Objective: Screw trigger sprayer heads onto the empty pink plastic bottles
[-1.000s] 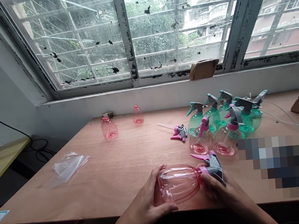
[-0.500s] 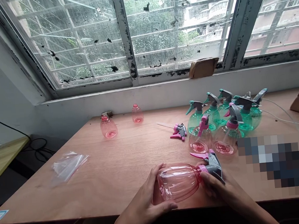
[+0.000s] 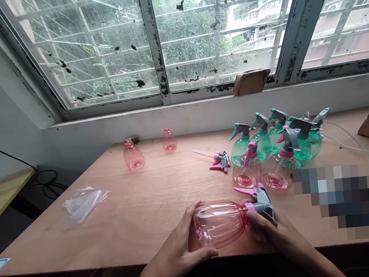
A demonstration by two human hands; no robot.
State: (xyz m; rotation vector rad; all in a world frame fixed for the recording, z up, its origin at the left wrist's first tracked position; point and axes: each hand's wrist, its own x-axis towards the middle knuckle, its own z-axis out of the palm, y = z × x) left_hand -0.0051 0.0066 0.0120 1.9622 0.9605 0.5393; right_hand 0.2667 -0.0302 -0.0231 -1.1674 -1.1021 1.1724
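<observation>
A clear pink spray bottle [image 3: 220, 222] lies sideways between my hands near the table's front edge, its base toward the left. My left hand [image 3: 184, 246] is wrapped round the base end, thumb below and fingers above. At the neck, my right hand [image 3: 265, 230] grips the pink collar of the grey and pink trigger sprayer [image 3: 261, 204], which sits on the bottle's mouth. Some of the right fingers are hidden behind the neck. Just beyond stand two pink spray bottles [image 3: 247, 169] with sprayers on.
Several green spray bottles [image 3: 262, 144] stand at the back right. A loose trigger sprayer [image 3: 221, 161] lies left of them. Two pink bottles without sprayers [image 3: 133, 156] stand at the back left. Plastic bags [image 3: 86, 204] lie on the left of the wooden table [image 3: 150, 189]. A blurred patch covers the right.
The view has tilted very slightly. My hands keep the same hold on the pink bottle and its sprayer, with no other visible change.
</observation>
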